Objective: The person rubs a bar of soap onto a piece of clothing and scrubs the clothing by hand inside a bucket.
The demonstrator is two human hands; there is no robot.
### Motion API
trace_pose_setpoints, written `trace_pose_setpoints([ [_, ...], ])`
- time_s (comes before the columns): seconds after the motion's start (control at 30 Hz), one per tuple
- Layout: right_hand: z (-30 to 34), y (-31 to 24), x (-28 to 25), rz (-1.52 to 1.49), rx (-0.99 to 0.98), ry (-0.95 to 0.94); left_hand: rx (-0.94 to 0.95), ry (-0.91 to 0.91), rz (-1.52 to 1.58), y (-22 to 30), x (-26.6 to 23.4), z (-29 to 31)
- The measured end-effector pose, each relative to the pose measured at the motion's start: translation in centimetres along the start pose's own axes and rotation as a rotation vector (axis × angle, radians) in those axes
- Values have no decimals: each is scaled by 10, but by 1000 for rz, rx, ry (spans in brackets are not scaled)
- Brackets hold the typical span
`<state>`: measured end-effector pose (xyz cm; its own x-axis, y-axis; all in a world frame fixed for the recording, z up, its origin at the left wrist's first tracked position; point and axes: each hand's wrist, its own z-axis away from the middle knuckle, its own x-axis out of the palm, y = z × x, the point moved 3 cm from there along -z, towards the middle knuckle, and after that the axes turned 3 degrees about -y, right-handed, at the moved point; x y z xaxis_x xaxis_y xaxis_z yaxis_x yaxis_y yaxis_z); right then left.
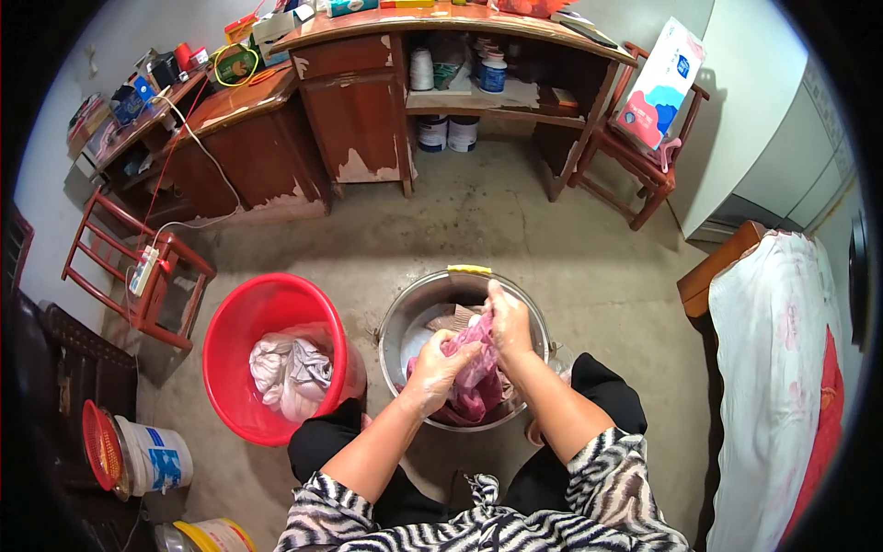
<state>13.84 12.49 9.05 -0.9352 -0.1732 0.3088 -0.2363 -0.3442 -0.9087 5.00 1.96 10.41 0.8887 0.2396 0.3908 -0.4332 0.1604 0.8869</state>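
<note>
Plainly, you had both hands clenched on the pink garment [475, 368], which hung bunched over the metal basin [405, 317] between your knees. Your left hand [434, 370] gripped the cloth low and from the near side, while your right hand [508, 324] pinched its upper end above the far rim. A yellow bar [469, 270] rested on the basin's far edge. Just beside the basin, on your left, stood a red plastic tub [241, 317] holding crumpled white laundry [291, 371]. Farther off were a worn wooden desk [359, 101] and a red wooden chair [639, 166].
</note>
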Motion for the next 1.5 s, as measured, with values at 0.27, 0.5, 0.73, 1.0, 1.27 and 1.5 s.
trace_pose_setpoints([
  [0.27,33,-16,19,189,-205,-114,35,217,334,-14,-21,-13],
  [0.5,102,-1,54,896,-1070,-474,-176,291,384,-25,-39,-14],
  [0.73,50,12,41,1002,-897,-255,-92,371,547,-29,-17,-10],
  [1.0,69,8,50,965,-966,-350,-153,-87,809,-35,-26,-15],
  [1.27,-5,-5,-5,328,-343,-62,-34,13,-13,-2,-13,-7],
  [1.5,1,-6,-2,384,-298,-59,62,275,246,-11,-32,-18],
])
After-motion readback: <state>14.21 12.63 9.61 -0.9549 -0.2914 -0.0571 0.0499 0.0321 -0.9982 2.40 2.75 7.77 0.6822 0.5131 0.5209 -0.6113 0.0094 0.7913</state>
